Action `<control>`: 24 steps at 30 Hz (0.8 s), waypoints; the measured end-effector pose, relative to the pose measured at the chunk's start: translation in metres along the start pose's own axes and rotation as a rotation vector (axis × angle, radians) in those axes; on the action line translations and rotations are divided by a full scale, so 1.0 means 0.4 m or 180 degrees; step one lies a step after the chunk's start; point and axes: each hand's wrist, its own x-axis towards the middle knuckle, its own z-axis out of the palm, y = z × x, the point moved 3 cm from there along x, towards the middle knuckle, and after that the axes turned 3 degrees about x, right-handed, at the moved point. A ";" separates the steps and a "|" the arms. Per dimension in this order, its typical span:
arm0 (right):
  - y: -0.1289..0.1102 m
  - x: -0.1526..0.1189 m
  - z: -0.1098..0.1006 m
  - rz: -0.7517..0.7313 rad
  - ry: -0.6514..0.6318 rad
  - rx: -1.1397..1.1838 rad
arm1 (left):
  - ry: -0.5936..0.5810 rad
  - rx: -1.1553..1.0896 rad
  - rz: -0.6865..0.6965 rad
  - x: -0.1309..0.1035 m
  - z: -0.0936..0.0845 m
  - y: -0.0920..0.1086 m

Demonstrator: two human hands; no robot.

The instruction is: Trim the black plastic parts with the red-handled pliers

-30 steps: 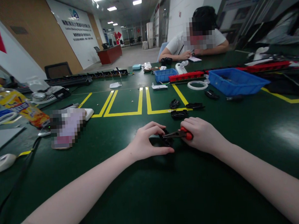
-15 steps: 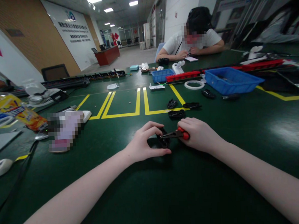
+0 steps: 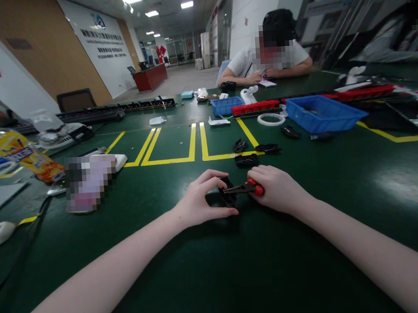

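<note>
My left hand grips a small black plastic part between its thumb and fingers, just above the green table. Red-handled needle-nose pliers are in my right hand, their jaws pointing left and reaching the black part. Whether the jaws are clamped on it I cannot tell. Beyond my hands lie more black parts: one dark ribbed piece, another flat one and a crumpled-looking one.
Yellow tape lines mark the table. A blue bin and white tape ring sit at back right. On the left are a phone, a bottle and a white mouse. A person sits opposite.
Almost nothing differs. My hands, the pliers and the black part hold the same position; the view has shifted very slightly.
</note>
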 end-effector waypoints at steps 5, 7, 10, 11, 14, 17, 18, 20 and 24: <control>0.002 0.000 -0.001 -0.0016 0.0031 -0.0034 | -0.0040 -0.0103 -0.0163 0.000 -0.001 0.001; 0.004 0.001 -0.001 -0.0031 0.0044 -0.0069 | -0.0051 -0.0215 -0.0235 0.001 -0.001 0.000; 0.007 0.002 0.000 -0.0068 0.0055 -0.0134 | -0.0086 -0.0383 -0.0311 0.003 -0.001 -0.002; 0.007 0.002 0.001 -0.0080 0.0059 -0.0156 | -0.0101 -0.0419 -0.0334 0.004 -0.001 -0.002; 0.007 0.001 0.002 -0.0110 0.0066 -0.0208 | -0.0166 -0.0494 -0.0391 0.005 0.000 -0.002; 0.005 -0.001 0.001 -0.0130 0.0081 -0.0230 | -0.0201 -0.0562 -0.0394 0.005 0.000 -0.002; 0.005 -0.001 0.000 -0.0132 0.0085 -0.0229 | -0.0201 -0.0572 -0.0388 0.005 0.000 -0.002; 0.007 -0.001 -0.001 -0.0126 0.0079 -0.0217 | -0.0204 -0.0564 -0.0363 0.005 0.000 -0.002; 0.011 0.001 0.001 -0.0115 -0.0001 -0.0118 | -0.0224 -0.0432 -0.0261 0.003 0.000 0.001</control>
